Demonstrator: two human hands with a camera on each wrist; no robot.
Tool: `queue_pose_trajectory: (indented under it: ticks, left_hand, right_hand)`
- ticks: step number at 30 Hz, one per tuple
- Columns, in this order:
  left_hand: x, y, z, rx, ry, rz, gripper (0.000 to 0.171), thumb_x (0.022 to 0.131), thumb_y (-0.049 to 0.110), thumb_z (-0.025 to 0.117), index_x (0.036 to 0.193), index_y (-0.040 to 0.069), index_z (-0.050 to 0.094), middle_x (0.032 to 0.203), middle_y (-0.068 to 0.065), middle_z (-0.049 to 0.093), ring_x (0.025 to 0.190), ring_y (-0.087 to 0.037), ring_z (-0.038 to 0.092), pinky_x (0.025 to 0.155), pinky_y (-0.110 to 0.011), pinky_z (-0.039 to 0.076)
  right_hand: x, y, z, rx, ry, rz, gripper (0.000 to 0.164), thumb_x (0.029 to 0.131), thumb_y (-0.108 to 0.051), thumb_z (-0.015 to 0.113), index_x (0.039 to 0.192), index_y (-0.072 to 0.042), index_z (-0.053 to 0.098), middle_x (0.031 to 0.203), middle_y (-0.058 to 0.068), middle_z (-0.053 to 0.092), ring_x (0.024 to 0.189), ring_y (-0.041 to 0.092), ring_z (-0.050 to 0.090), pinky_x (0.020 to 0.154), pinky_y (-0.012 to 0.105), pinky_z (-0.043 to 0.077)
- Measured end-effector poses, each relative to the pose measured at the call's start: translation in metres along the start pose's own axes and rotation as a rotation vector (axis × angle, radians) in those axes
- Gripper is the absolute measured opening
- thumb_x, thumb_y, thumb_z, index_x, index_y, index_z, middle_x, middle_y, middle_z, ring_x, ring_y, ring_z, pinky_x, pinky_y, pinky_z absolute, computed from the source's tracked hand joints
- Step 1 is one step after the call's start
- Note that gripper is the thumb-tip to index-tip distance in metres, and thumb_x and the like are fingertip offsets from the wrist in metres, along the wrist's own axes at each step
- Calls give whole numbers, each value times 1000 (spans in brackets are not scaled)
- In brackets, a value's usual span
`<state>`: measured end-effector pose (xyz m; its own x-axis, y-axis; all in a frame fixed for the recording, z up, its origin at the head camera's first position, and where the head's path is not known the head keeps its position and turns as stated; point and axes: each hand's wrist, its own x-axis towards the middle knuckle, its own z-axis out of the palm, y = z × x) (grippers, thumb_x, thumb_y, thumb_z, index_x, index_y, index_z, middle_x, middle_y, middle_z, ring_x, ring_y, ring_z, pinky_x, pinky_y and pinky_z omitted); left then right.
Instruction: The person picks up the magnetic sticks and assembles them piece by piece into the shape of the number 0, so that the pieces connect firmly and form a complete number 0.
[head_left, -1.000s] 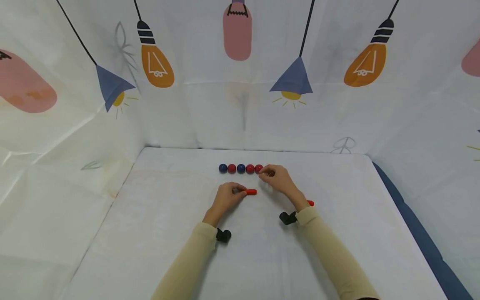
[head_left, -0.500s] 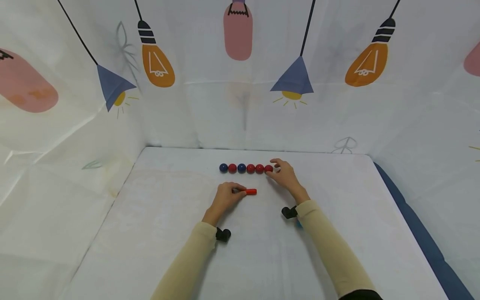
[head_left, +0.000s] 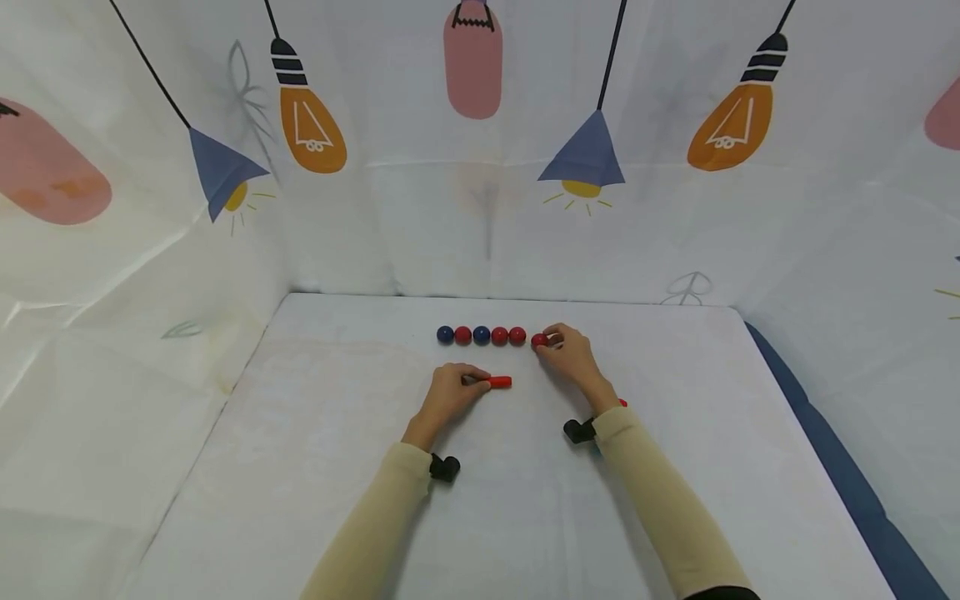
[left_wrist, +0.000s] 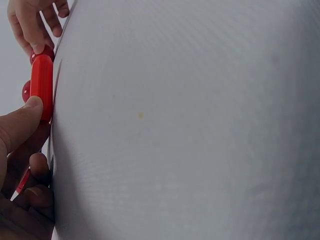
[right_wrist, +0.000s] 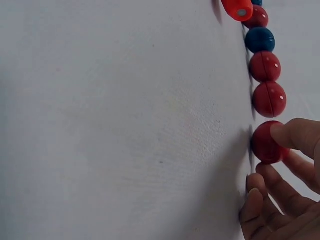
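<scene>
In the head view, my left hand [head_left: 448,396] pinches a short red ridged stick [head_left: 500,382] between thumb and fingers. Its rounded end points right, and in the left wrist view the red stick [left_wrist: 42,82] stands out past the thumb. My right hand [head_left: 572,357] holds a red ball [head_left: 538,341] by its fingertips, thumb on the near side. A small gap parts this ball from a row of red and dark blue balls [head_left: 482,335]. The right wrist view shows the same red ball [right_wrist: 269,142] close to the white surface, beside the row's end ball [right_wrist: 270,99].
The white table [head_left: 315,433] lies under both hands. A bit of another red thing [head_left: 623,403] peeks out behind the right wrist, mostly hidden. A printed cloth wall [head_left: 420,217] rises along the table's back edge. Black wrist cameras [head_left: 445,468] sit at the sleeves.
A second ago my right hand was over the row's right end. By half a second ago it had a red ball against the row; now that ball stands slightly apart. The left hand stays put.
</scene>
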<state>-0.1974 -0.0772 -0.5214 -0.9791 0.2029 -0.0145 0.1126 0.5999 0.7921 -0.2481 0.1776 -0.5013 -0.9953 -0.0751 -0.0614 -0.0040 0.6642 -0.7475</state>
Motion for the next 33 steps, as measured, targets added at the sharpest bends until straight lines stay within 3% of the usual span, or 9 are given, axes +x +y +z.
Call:
queue_pose_trajectory:
  ticks: [9,20,33]
  left_hand:
    - [-1,-1,-1,6,2,-8,19,92,19,78,111,15,81,106,-3,78,84,-16,59,76,-29,50]
    - [1,-3,0,0,-4,-23,20,93,20,78,112,16,81,105,-2,77,85,-17,58,77,-30,50]
    - [1,0,-1,-15,-9,-23,19,93,19,78,111,15,81,105,-4,77,84,-17,58,76,-30,50]
  right_hand:
    - [-15,2,0,-12,-28,9,39,96,-25,70,129,-5,62,123,19,69,111,35,64,96,48,54]
    - [-42,-1,-4,-6,-47,-70,38,96,-25,71,128,-7,64,119,17,71,103,32,64,87,43,58]
    - [-62,-6,-1,21,-94,-87,36,95,-25,74,127,-10,65,118,12,71,100,26,65,78,32,58]
